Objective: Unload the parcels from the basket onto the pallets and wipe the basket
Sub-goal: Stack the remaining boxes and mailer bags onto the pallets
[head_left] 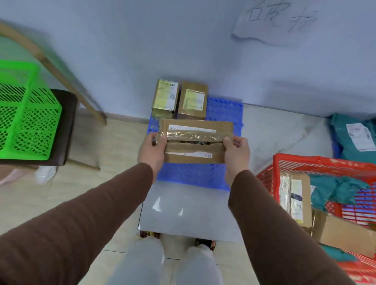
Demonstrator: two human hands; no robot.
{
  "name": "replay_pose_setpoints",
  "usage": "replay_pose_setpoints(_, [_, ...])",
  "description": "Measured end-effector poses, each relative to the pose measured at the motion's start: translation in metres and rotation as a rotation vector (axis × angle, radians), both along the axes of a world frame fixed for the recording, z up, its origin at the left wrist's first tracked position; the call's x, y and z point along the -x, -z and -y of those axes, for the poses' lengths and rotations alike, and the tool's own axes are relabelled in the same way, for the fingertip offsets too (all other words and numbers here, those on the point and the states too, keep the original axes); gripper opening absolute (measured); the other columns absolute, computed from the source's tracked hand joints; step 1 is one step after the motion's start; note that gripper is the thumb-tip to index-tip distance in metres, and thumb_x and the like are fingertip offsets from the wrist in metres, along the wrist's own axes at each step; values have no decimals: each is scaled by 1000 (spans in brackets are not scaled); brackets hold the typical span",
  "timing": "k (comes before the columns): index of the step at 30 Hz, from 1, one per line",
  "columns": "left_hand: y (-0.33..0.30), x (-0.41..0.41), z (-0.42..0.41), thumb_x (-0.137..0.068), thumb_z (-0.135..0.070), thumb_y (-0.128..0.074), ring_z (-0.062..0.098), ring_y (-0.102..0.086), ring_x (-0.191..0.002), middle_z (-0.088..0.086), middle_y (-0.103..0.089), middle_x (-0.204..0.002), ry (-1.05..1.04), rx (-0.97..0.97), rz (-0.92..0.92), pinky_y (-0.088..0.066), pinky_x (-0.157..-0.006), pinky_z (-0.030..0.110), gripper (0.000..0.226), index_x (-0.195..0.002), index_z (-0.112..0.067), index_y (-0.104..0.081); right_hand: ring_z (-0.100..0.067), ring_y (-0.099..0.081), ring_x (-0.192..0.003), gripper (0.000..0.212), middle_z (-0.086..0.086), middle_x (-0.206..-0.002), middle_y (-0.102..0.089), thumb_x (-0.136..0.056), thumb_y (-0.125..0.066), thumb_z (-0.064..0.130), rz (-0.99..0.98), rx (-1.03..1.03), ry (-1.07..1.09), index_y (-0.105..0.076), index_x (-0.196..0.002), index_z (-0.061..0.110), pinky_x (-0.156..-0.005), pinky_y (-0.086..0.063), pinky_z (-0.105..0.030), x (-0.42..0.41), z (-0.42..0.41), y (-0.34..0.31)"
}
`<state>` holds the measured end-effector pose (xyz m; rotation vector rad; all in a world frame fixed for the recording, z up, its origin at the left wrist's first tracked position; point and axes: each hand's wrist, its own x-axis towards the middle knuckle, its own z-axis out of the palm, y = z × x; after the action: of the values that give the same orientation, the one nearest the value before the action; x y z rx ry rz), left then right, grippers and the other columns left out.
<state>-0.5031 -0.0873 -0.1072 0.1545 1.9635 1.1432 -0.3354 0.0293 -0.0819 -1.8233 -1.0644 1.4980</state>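
Note:
I hold a flat brown cardboard parcel (194, 141) with a taped, torn seam over the blue pallet (224, 113). My left hand (153, 148) grips its left end and my right hand (236, 152) grips its right end. Two upright brown boxes (179, 99) stand side by side at the pallet's far left, against the wall. The red basket (324, 162) sits on the floor to my right, holding cardboard parcels (295, 197) and teal bags (335, 189).
A second blue pallet (334, 143) at the far right carries teal mailer bags (366, 138) with white labels. A green basket (12, 113) rests on a dark stool at the left, a wooden frame behind it. A paper note (276, 19) hangs on the wall.

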Motion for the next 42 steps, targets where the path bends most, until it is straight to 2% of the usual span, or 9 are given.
replay_pose_setpoints(4, [36, 41, 1, -100, -41, -52, 24, -65, -100, 8, -69, -118, 48, 57, -26, -54, -82, 32, 38, -123, -15, -65, -9, -56, -74, 10, -2, -103, -60, -98, -58, 18, 10, 105, -2, -57, -108, 16, -58, -44, -22, 32, 6, 38])
replay_pose_setpoints(8, [71, 76, -12, -101, -27, -51, 27, -66, -109, 6, -72, -117, 94, 59, -11, -52, -102, 40, 30, -122, -15, -69, -8, -59, -75, 17, -4, -107, -63, -100, -55, 17, 1, 179, -42, -58, -117, 15, -58, -44, -21, 55, -6, 74])
replay_pose_setpoints(11, [92, 94, -27, -102, -21, -52, 20, -63, -102, 6, -69, -119, 97, 70, -12, -50, -96, 31, 31, -129, -16, -64, -16, -63, -87, 21, -6, -118, -65, -100, -55, 17, 26, 206, -79, -58, -121, 15, -70, -50, -28, 69, -18, 103])
replay_pose_setpoints(14, [111, 105, -40, -102, -21, -53, 20, -61, -105, 4, -67, -120, 108, 108, 0, -49, -99, 31, 35, -136, -17, -61, -22, -65, -99, 26, -7, -121, -65, -100, -56, 19, 68, 229, -102, -57, -126, 17, -88, -56, -39, 76, -28, 127])
replay_pose_setpoints(19, [134, 108, -52, -102, -19, -53, 22, -62, -102, 5, -67, -114, 114, 142, 9, -52, -99, 37, 30, -131, -19, -62, -19, -61, -93, 27, -5, -118, -63, -101, -54, 17, 109, 238, -125, -56, -128, 18, -82, -53, -36, 79, -39, 150])
replay_pose_setpoints(24, [140, 111, -54, -102, -22, -55, 25, -63, -106, 8, -68, -120, 121, 177, -9, -52, -98, 37, 31, -132, -18, -60, -21, -62, -107, 34, -2, -126, -62, -103, -51, 16, 67, 239, -118, -56, -136, 17, -96, -53, -40, 80, -40, 160])
replay_pose_setpoints(28, [133, 108, -53, -101, -25, -55, 25, -60, -109, 10, -63, -131, 151, 219, -52, -47, -93, 32, 40, -140, -17, -53, -21, -57, -123, 46, -2, -144, -55, -104, -50, 16, 23, 262, -139, -45, -149, 18, -104, -47, -32, 78, -37, 151])
replay_pose_setpoints(32, [110, 99, -43, -99, -33, -59, 28, -51, -131, 9, -48, -149, 161, 223, -132, -43, -110, 39, 56, -150, -21, -40, -21, -42, -141, 55, -1, -157, -39, -103, -53, 20, 19, 230, -140, -33, -155, 20, -110, -39, -32, 66, -29, 124])
replay_pose_setpoints(42, [-6, -3, -23, -100, -27, -59, 19, -48, -130, 3, -48, -146, 220, -9, -76, -41, -112, 37, 50, -147, -20, -46, -14, -45, -134, 51, 2, -149, -47, -98, -60, 27, -54, 37, -184, -46, -146, 21, -106, -40, -29, 6, 28, 10])
